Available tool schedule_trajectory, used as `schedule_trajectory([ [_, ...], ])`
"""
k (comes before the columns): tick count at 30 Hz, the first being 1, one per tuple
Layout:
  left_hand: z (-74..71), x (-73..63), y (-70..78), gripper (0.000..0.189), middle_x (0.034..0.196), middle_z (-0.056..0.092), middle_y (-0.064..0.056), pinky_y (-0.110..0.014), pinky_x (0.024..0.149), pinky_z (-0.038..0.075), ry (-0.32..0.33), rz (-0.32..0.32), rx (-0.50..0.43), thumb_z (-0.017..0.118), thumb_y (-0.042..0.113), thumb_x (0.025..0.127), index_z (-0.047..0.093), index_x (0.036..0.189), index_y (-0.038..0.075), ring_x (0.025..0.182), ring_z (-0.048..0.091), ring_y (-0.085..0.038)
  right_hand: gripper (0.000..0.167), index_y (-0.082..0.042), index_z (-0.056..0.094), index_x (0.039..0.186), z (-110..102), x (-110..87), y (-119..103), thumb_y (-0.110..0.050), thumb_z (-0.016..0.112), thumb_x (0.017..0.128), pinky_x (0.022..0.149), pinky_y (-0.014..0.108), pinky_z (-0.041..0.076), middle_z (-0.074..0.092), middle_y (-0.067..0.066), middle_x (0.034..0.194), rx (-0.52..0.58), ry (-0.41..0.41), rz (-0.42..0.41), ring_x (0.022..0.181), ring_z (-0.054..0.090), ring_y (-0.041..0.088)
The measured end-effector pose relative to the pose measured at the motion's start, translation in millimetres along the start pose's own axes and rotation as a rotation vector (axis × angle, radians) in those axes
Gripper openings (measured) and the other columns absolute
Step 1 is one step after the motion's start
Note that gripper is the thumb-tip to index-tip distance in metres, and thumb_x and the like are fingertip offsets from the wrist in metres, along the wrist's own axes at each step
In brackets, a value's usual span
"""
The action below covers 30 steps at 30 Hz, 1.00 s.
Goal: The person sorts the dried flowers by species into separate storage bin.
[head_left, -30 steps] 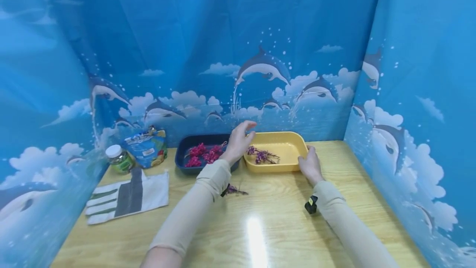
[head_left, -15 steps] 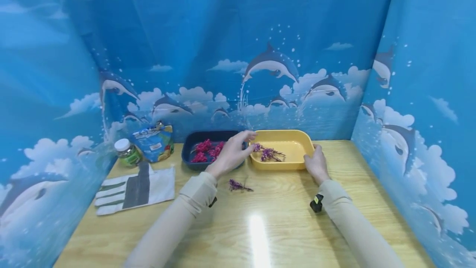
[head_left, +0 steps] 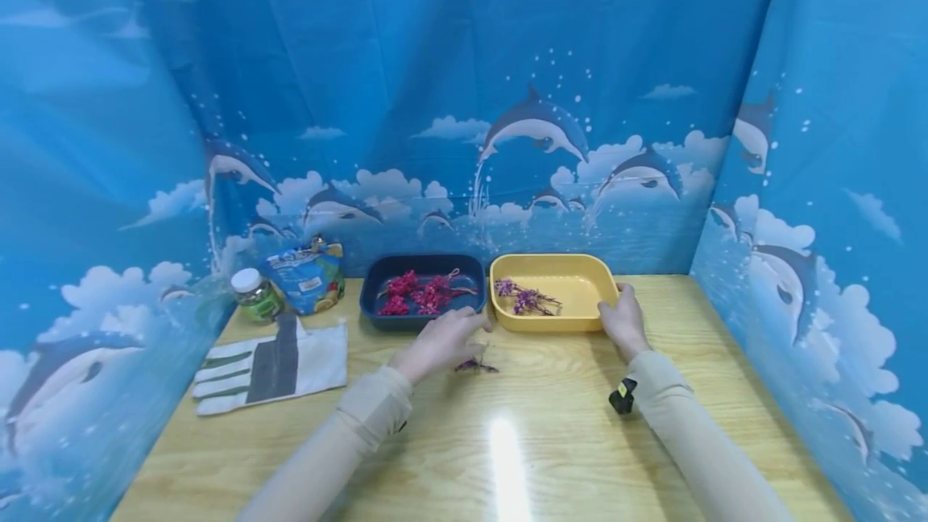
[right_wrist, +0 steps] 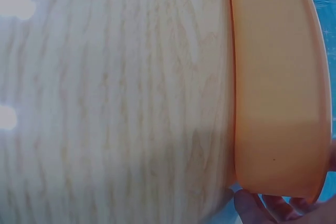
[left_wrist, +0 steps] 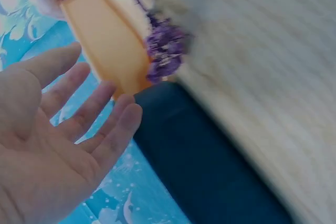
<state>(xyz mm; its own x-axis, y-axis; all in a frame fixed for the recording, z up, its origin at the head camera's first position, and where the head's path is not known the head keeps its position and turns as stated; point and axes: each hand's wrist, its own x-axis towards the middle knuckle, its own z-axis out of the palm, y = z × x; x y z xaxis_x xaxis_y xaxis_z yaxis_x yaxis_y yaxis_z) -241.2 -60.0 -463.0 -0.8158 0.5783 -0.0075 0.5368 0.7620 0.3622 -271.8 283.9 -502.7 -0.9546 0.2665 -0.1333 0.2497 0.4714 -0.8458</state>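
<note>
My left hand [head_left: 444, 342], its fingers relaxed and spread, hovers in front of the navy tray [head_left: 370, 308]. A small sprig of purple dried flowers [head_left: 478, 365] lies on the table just under its fingertips; in the left wrist view the purple sprig [left_wrist: 167, 45] appears past them. At the right end of the yellow tray [head_left: 580, 324], my right hand [head_left: 623, 321] grips the wall. The right wrist view has the fingers [right_wrist: 252, 206] of that hand curled at the tray's end. More purple flowers [head_left: 532, 300] lie in the yellow tray, and pink-red dried flowers [head_left: 413, 291] in the navy one.
A striped glove [head_left: 275, 365] lies at the left on the wooden table [head_left: 565, 433]. Behind it stand a white-lidded jar [head_left: 257, 295] and a blue pouch [head_left: 304, 276]. A dolphin-print curtain [head_left: 406, 103] rises right behind the trays.
My left hand has come down and toward me, from between the trays to above the loose purple sprig. My right hand stays on the yellow tray. The head view has shifted slightly.
</note>
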Motion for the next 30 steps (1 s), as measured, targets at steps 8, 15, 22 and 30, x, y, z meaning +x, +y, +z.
schedule_trajectory([
  [8,19.6,-9.8,-8.3,0.036,0.113,0.065,0.001,-0.04,0.078,0.056,-0.073,-0.026,0.113,0.082,0.028,0.092,0.072,0.126,0.027,0.102,0.061,-0.021,0.063,0.006,0.019,0.163,-4,-3.2,-7,-0.008,0.041,0.106,0.126,0.055,0.041,0.031,0.033,0.166,0.05,-0.01,0.068,0.151,0.039,0.047],
  [15,26.9,-12.2,-8.7,0.025,0.106,0.066,0.0,-0.033,0.073,0.056,-0.075,0.02,0.22,0.082,0.028,0.091,0.074,0.115,0.025,0.091,0.064,-0.019,0.058,0.009,0.032,0.159,-8,-3.8,-10,-0.008,0.044,0.105,0.108,0.041,0.056,0.041,0.032,0.159,0.055,-0.005,0.084,0.137,0.051,0.039],
  [22,33.5,-11.1,-8.6,0.008,0.099,0.068,-0.003,-0.031,0.071,0.056,-0.048,0.07,0.24,0.08,0.021,0.093,0.074,0.098,0.022,0.083,0.064,-0.018,0.056,0.006,0.035,0.159,-9,-4.6,-10,-0.004,0.044,0.105,0.081,0.03,0.066,0.048,0.03,0.149,0.108,-0.012,0.098,0.12,0.061,0.034],
  [30,34.1,-8.3,-4.8,0.01,0.103,0.073,-0.001,-0.029,0.078,0.061,-0.004,0.106,0.191,0.08,0.019,0.094,0.075,0.103,0.021,0.089,0.07,-0.016,0.056,0.006,0.033,0.16,-9,-5.9,-11,-0.003,0.042,0.106,0.085,0.03,0.065,0.046,0.031,0.152,0.116,-0.015,0.102,0.128,0.058,0.037],
])
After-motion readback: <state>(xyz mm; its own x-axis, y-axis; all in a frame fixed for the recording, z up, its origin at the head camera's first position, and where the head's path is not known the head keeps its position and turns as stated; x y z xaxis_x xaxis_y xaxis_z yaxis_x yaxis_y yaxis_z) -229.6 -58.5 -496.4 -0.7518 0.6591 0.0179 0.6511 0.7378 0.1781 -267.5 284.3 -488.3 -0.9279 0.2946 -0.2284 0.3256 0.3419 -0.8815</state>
